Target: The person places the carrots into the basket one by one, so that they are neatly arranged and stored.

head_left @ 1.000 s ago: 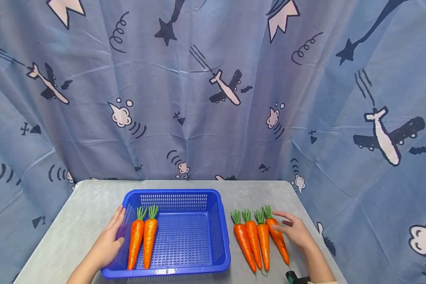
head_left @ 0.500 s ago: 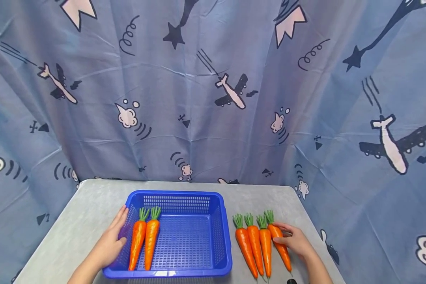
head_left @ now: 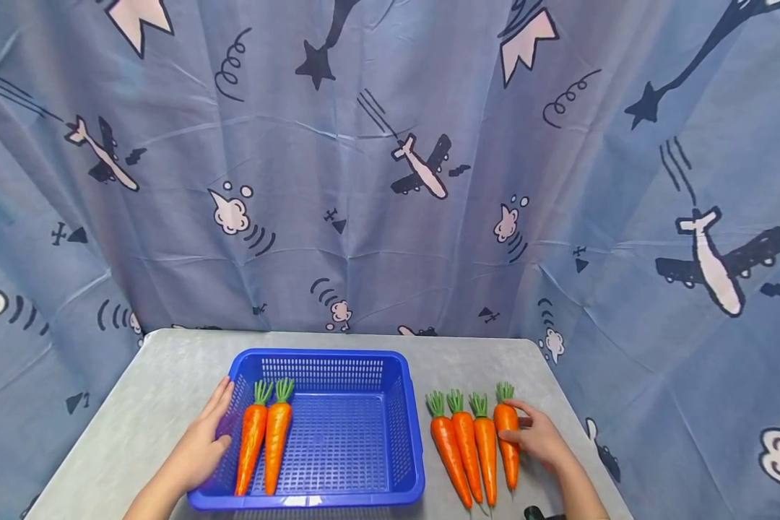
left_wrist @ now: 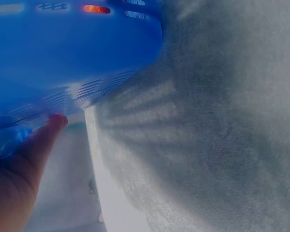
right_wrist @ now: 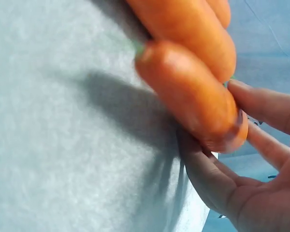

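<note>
My right hand (head_left: 539, 435) pinches the rightmost orange carrot (head_left: 508, 455), which has a green leafy top, between thumb and fingers. In the right wrist view this carrot (right_wrist: 186, 92) is tilted and casts a shadow on the table, with another carrot (right_wrist: 191, 29) close behind it. Three carrots lie side by side to its left, among them this carrot (head_left: 486, 451). My left hand (head_left: 198, 442) rests along the left side of the blue plastic basket (head_left: 305, 500), fingers straight. Two carrots lie inside at its left, one being this carrot (head_left: 276, 444).
A grey-white tabletop (head_left: 149, 404) lies under everything. Behind and around it hangs a blue curtain (head_left: 364, 238) printed with airplanes and stars. A small dark object (head_left: 533, 513) shows at the bottom edge, near my right forearm.
My right hand has closed its fingers on the rightmost carrot and turned it more upright in view, its tip swinging left. My left hand stays at the basket.
</note>
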Tool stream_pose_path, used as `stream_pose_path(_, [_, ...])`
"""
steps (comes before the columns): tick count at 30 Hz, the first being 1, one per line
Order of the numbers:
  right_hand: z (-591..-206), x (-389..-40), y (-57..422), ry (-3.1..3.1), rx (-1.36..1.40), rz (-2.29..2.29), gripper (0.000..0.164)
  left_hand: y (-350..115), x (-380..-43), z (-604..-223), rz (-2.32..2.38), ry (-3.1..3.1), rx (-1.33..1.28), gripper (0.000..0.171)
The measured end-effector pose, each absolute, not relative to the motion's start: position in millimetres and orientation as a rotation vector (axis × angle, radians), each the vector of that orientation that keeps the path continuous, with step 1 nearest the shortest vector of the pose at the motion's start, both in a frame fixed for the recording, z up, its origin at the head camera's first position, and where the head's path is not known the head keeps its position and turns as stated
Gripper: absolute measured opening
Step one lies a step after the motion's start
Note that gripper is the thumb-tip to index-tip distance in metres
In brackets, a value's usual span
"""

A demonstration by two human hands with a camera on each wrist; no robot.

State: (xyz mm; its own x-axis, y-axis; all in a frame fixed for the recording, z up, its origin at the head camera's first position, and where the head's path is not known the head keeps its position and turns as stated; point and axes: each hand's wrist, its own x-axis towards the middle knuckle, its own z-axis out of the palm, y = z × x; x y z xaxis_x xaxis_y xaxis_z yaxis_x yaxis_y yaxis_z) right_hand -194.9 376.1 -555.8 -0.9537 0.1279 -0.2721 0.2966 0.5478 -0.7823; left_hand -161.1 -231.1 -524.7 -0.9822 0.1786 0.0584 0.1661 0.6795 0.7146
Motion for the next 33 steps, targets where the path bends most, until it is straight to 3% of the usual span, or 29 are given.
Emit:
stream_pose_path(27, [-498, -191, 342, 2.622, 0.294, -1.641, 0.067, -232, -160, -524, 1.206, 2.852, 0.270, 0.084])
stream_pose_path(33, [-491, -195, 334, 2.569, 0.201, -1.752, 0.056, -231, -161, -524, 1.198, 2.846, 0.271, 0.084])
